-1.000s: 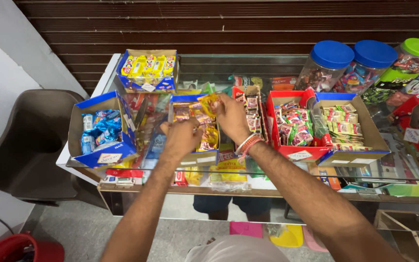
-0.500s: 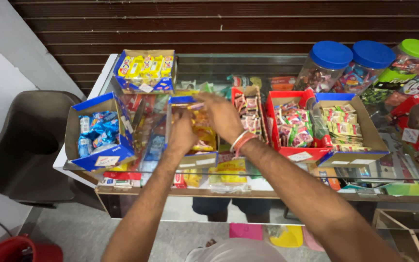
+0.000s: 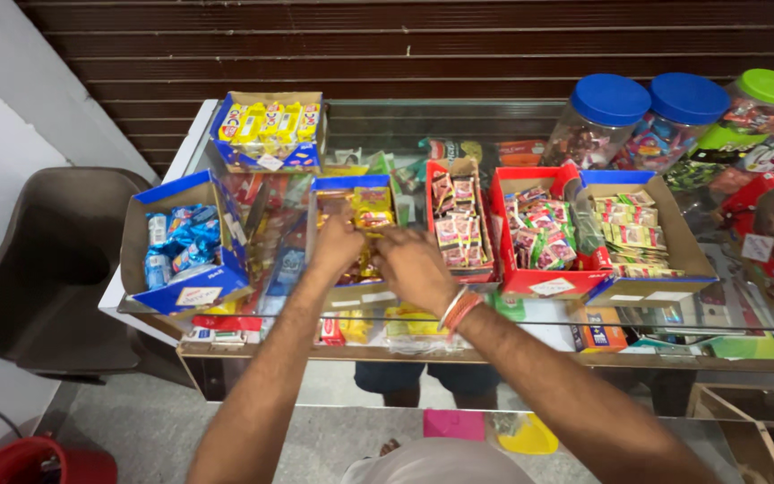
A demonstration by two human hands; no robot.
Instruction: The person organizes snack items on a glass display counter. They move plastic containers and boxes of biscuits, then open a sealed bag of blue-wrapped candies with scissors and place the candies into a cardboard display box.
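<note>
Both of my hands reach into a blue cardboard box (image 3: pixel 344 185) of yellow and red candy packets (image 3: pixel 373 206) that stands on a glass counter (image 3: pixel 530 315). My left hand (image 3: pixel 338 246) rests on the packets at the box's left side, fingers curled on them. My right hand (image 3: pixel 414 265) lies beside it over the box's front half, fingers closed on the packets. An orange and white bangle (image 3: pixel 459 309) circles my right wrist. The packets under both hands are mostly hidden.
On the counter stand more open sweet boxes: a blue box (image 3: pixel 183 244) at the left, a yellow-packet box (image 3: pixel 268 131) behind, red boxes (image 3: pixel 544 235) and a brown box (image 3: pixel 642 237) at the right. Blue-lidded jars (image 3: pixel 604 121) stand far right. A dark chair (image 3: pixel 42 260) is at the left.
Both hands have dropped from the box's back part toward its front. The packet that my right hand held up a second ago now lies down in the box.
</note>
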